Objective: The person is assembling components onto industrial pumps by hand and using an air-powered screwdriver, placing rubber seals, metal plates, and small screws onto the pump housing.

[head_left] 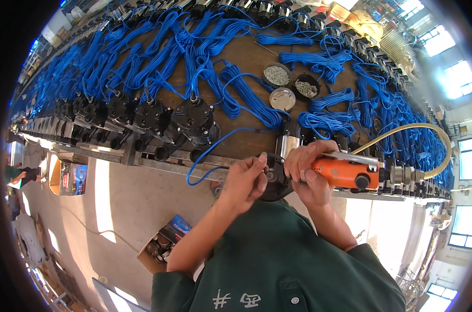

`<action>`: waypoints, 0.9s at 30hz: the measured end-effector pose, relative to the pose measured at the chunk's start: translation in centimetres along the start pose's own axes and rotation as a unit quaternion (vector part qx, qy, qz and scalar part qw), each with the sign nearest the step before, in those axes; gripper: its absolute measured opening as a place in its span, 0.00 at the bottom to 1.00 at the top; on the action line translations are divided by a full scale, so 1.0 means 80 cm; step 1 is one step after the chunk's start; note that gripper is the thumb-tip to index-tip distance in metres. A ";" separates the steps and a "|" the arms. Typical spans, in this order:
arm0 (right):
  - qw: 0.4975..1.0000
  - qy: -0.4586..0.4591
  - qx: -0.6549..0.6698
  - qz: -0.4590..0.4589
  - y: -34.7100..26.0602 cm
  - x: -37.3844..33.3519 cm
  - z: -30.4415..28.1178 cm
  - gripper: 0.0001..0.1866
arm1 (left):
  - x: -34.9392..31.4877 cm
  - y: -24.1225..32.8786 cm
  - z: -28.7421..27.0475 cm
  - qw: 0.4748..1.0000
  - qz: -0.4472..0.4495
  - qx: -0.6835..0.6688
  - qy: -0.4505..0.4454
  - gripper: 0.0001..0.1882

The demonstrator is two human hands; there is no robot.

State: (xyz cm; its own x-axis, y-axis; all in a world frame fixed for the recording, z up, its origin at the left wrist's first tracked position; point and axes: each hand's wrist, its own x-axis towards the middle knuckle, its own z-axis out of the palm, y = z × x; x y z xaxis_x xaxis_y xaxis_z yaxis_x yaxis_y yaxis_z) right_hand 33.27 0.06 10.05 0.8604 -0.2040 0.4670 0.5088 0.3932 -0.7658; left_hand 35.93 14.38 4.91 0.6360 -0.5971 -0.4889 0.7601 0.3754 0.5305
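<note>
A long brown workbench runs across the room, covered in coils of blue cable and rows of black pump units. Below it on the floor sits an open cardboard box with a blue-printed flap, and farther left a blue and red carton. At the bench edge the right hand is closed around an orange air screwdriver fed by a pale hose. The left hand, fingers curled, steadies a round black pump part just beside the tool's tip. Small dishes of screws sit mid-bench.
</note>
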 end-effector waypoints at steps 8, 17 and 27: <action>0.995 0.056 -0.064 0.054 0.043 0.012 -0.027 0.14 | 0.046 0.008 -0.029 0.902 0.185 0.386 0.058 0.25; 0.976 0.012 -0.181 0.121 0.053 0.010 -0.018 0.13 | 0.043 -0.006 -0.073 0.977 0.155 -0.074 0.130 0.14; 0.977 -0.013 -0.178 0.114 0.049 0.011 -0.020 0.16 | 0.012 -0.004 -0.066 0.975 0.159 -0.140 0.073 0.13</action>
State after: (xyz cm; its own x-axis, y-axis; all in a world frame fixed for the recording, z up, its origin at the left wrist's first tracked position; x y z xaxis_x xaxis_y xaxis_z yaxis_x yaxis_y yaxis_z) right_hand 36.04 0.01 6.73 0.9538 -0.1224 0.2744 0.2859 0.0885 -0.9542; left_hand 37.00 17.41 0.56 0.8421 -0.3199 -0.4342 0.5150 0.7159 0.4715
